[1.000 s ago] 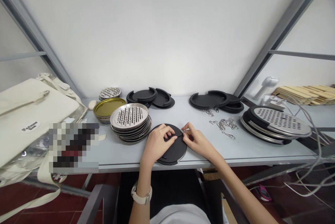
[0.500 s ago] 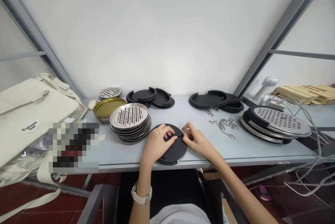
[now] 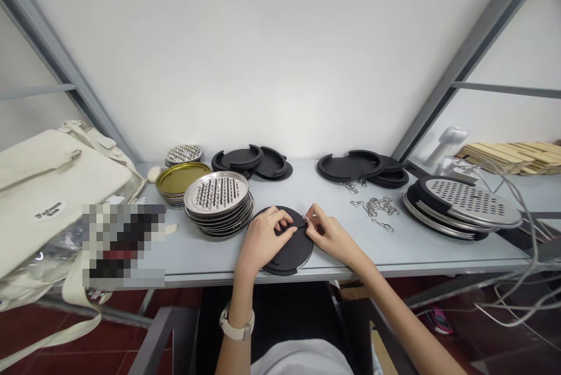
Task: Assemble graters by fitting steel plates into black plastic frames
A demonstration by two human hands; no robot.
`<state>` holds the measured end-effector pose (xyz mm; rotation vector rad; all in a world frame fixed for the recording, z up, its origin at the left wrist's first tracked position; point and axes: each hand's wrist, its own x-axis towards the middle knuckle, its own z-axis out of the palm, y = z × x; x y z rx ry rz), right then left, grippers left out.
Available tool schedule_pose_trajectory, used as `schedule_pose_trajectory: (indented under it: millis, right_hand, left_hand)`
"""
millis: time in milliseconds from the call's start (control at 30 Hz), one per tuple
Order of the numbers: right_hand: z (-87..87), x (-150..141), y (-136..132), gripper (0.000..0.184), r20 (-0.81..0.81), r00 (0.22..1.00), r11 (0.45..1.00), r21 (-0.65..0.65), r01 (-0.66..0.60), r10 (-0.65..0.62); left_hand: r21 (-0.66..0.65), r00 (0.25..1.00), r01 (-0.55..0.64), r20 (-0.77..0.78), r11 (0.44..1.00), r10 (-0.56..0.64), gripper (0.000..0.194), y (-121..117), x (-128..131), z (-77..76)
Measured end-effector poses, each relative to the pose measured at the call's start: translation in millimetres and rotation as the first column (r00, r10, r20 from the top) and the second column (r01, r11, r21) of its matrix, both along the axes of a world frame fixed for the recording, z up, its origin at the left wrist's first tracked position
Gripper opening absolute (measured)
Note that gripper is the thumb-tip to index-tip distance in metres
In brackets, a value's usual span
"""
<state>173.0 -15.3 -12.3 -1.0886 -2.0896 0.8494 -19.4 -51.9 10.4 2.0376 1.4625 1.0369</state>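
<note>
In front of me, at the table's near edge, lies a black round plate (image 3: 298, 253) with a silvery rim showing at its lower right. My left hand (image 3: 262, 238) rests over its left side, fingers curled and thumb on the plate. A small metal snap hook (image 3: 305, 218) is pinched between the thumb and index finger of my right hand (image 3: 328, 236), at the plate's upper right edge. Between the two hands runs a thin dark piece, too small to make out. Loose metal snap hooks (image 3: 377, 208) lie in a pile to the right.
Left of the plate stands a stack of round metal graters (image 3: 217, 194), with gold lids (image 3: 183, 177) behind it. Black round holders (image 3: 350, 166) lie near the wall. More graters (image 3: 471, 200) are stacked at right. A cream bag (image 3: 56, 188) sits at the left end.
The snap hook in my right fingers has turned slightly and shows more. Both hands have stayed in nearly the same place.
</note>
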Motion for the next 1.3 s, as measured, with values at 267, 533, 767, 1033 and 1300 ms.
schedule_pose_trajectory:
  millis: [267,533,767,1033,1300]
  right_hand:
    - [0.6,0.9,-0.5,0.009,0.019,0.999,0.999,0.029,0.039,-0.040]
    - [2.6,0.0,-1.3,0.011,0.036,0.998,0.998,0.048,0.050,-0.052]
    - [2.0,-1.6,0.6,0.017,0.060,0.996,0.995,0.075,0.059,-0.064]
    - [4.0,-0.9,1.8,0.023,0.125,0.987,0.989,0.115,0.090,-0.104]
    - [3.9,-0.3,1.1,0.026,0.131,0.985,0.988,0.121,0.099,-0.115]
  left_hand:
    - [0.002,1.000,0.003,-0.004,1.000,-0.003,0.006,0.0,0.4,0.8]
    - [0.002,1.000,0.003,-0.005,1.000,-0.003,0.006,-0.8,0.8,1.2]
    - [-0.005,1.000,0.001,-0.003,1.000,-0.001,0.007,-0.1,0.9,1.0]
    - [-0.009,1.000,-0.009,-0.019,1.000,0.009,0.006,0.1,0.7,0.7]
    - [-0.009,1.000,-0.022,-0.012,1.000,0.022,0.006,0.0,1.9,0.6]
